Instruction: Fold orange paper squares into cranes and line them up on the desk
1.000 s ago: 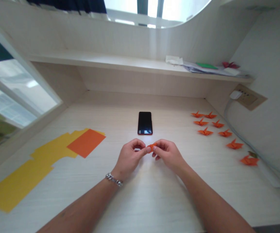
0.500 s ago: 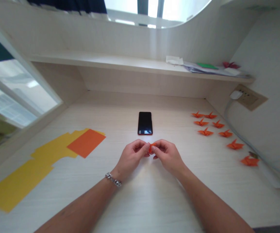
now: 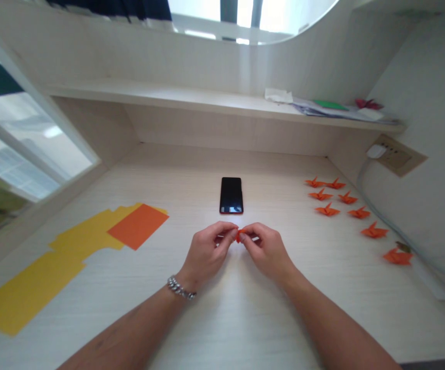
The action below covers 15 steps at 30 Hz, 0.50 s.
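Pale desk (image 3: 226, 324): orange folded piece (image 3: 238, 237) pinched near center

Far left: yellow sheets (image 3: 29, 293) fanned out flat, one plain orange sheet (image 3: 137, 226) lying on their far end. Next, left hand (image 3: 210, 250), chain bracelet (image 3: 176, 287) on the wrist, thumb and fingertips pinching the piece from its left side. Black phone (image 3: 231, 195) flat just beyond the hands, screen dark with a reflection at its near end. Piece itself sits between the two sets of fingertips, mostly covered; fold details can't be made out. Right hand (image 3: 266, 250) pinches it from the right, thumb against fingers. Well to the right, eight orange folded birds (image 3: 374, 230) in a loose double line, nearest ones single file. Gray cable (image 3: 376, 210) runs past them from the wall outlet (image 3: 405, 159).
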Each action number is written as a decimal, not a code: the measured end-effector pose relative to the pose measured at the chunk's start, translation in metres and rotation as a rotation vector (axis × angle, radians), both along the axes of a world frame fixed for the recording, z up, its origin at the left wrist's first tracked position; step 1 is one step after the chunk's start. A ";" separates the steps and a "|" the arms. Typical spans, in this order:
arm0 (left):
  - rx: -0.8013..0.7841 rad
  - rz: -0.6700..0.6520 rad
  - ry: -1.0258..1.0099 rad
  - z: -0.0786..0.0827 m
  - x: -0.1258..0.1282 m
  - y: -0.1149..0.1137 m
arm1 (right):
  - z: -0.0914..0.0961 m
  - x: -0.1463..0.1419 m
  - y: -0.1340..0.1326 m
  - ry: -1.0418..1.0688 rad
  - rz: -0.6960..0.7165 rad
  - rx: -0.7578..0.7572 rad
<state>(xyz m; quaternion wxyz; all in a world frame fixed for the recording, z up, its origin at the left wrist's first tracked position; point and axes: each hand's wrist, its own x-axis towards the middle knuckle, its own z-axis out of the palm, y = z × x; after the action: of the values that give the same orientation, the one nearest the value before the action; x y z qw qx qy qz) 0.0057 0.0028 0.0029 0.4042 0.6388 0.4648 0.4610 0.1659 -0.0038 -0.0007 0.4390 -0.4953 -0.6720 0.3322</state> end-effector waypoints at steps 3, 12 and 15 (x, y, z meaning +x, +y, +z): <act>-0.130 -0.003 -0.187 -0.003 0.000 0.004 | -0.003 0.000 0.003 0.130 -0.020 -0.103; -0.109 -0.031 -0.128 -0.004 -0.002 0.005 | -0.005 -0.002 0.001 0.074 -0.044 -0.038; -0.148 -0.058 -0.125 -0.007 -0.003 0.006 | -0.004 -0.003 0.001 0.060 -0.037 -0.023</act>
<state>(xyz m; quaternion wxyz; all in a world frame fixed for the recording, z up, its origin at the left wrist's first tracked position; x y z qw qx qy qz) 0.0032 0.0085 -0.0041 0.4917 0.5904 0.4526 0.4526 0.1631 -0.0028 -0.0051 0.4594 -0.5026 -0.6453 0.3463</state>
